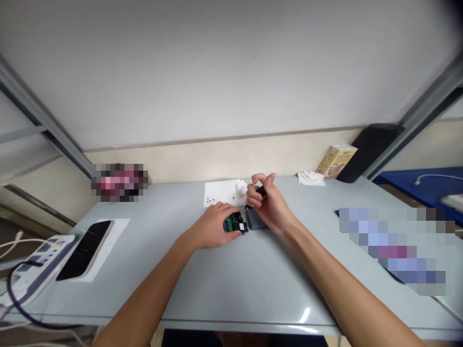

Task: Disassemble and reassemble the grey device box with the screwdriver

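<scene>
On the desk (231,284), left hand (212,225) clamps the bared circuit board (229,223); right hand (269,205) grips a screwdriver (261,191), work seemingly unfinished.

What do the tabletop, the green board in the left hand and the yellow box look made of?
Tabletop: glossy grey, perhaps laminate or painted metal, given the bright reflection. Green board: probably resin laminate, judging by its colour and mounted parts; finish unclear. Yellow box: likely smooth printed cardboard, given its flat faces and straight edges.
</scene>
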A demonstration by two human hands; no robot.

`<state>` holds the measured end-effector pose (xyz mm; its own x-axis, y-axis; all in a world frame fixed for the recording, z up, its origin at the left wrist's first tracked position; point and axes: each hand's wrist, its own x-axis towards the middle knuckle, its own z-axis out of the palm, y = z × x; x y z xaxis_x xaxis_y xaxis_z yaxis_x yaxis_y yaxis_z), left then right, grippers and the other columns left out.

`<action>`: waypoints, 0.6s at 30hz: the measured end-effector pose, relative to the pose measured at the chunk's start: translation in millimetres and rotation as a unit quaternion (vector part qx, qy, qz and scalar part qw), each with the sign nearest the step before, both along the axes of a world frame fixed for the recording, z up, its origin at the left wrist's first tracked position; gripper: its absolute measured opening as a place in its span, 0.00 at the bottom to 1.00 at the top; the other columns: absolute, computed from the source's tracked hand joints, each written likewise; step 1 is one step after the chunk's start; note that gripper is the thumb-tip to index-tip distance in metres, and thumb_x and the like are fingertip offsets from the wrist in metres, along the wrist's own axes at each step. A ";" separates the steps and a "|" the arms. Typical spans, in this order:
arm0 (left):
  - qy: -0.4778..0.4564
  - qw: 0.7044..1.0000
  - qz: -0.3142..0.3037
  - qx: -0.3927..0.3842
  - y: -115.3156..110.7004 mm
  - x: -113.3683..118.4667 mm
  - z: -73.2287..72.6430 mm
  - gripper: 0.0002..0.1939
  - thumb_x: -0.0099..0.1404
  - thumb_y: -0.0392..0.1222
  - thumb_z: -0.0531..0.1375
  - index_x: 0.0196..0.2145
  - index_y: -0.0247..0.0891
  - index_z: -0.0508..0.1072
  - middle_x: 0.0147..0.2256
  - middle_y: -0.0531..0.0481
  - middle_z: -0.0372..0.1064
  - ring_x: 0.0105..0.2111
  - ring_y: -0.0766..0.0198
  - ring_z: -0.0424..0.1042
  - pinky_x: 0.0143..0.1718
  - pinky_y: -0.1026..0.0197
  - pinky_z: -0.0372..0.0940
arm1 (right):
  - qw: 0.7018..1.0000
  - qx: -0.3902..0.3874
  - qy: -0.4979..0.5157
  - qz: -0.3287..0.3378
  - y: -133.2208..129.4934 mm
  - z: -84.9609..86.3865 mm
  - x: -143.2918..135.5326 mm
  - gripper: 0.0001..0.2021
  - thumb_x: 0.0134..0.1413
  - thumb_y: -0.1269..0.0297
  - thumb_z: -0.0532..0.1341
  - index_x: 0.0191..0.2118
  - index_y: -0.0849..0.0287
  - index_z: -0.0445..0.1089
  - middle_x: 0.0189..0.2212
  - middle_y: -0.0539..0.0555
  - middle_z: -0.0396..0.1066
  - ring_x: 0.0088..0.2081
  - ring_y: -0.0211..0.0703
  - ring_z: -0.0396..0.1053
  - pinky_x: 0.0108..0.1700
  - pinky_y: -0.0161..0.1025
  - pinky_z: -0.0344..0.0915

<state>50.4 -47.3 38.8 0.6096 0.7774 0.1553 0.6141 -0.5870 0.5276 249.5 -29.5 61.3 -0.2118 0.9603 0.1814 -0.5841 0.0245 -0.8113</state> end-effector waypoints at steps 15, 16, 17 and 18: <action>-0.026 0.999 0.011 0.026 -1.1 -5.3 -21.0 0.28 0.66 0.48 0.68 0.61 0.47 0.70 0.59 0.44 0.73 0.59 0.47 0.69 0.64 0.40 0.59 | 0.999 0.028 -0.019 -0.011 -3.2 1.3 -6.2 0.24 0.52 0.37 0.69 0.35 0.51 0.66 0.22 0.43 0.55 0.23 0.36 0.53 0.30 0.38 0.57; -0.026 0.999 0.016 0.025 -1.4 -5.5 -21.3 0.28 0.66 0.48 0.68 0.62 0.47 0.70 0.59 0.44 0.73 0.59 0.47 0.69 0.64 0.40 0.60 | 0.999 0.025 -0.021 -0.006 -3.6 2.3 -6.6 0.23 0.55 0.35 0.66 0.38 0.51 0.68 0.24 0.45 0.58 0.25 0.38 0.56 0.32 0.39 0.59; -0.025 0.999 0.024 0.022 -1.7 -5.7 -21.3 0.29 0.65 0.49 0.68 0.62 0.47 0.69 0.58 0.44 0.73 0.58 0.46 0.69 0.63 0.40 0.61 | 0.999 0.022 -0.023 -0.002 -4.2 3.3 -6.5 0.23 0.57 0.35 0.65 0.39 0.52 0.70 0.26 0.47 0.61 0.27 0.39 0.59 0.34 0.40 0.61; -0.024 0.999 0.033 0.018 -2.1 -5.8 -21.0 0.29 0.65 0.49 0.68 0.61 0.47 0.69 0.57 0.44 0.74 0.57 0.46 0.70 0.62 0.40 0.62 | 0.999 0.022 -0.028 0.000 -4.8 4.1 -6.3 0.22 0.57 0.37 0.65 0.39 0.52 0.71 0.29 0.48 0.64 0.30 0.40 0.62 0.36 0.41 0.63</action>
<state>44.6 -49.4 17.9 0.5490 0.8087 0.2111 0.6262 -0.5653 0.5370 243.2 -34.3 65.5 -0.2220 0.9520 0.2110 -0.5385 0.0607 -0.8404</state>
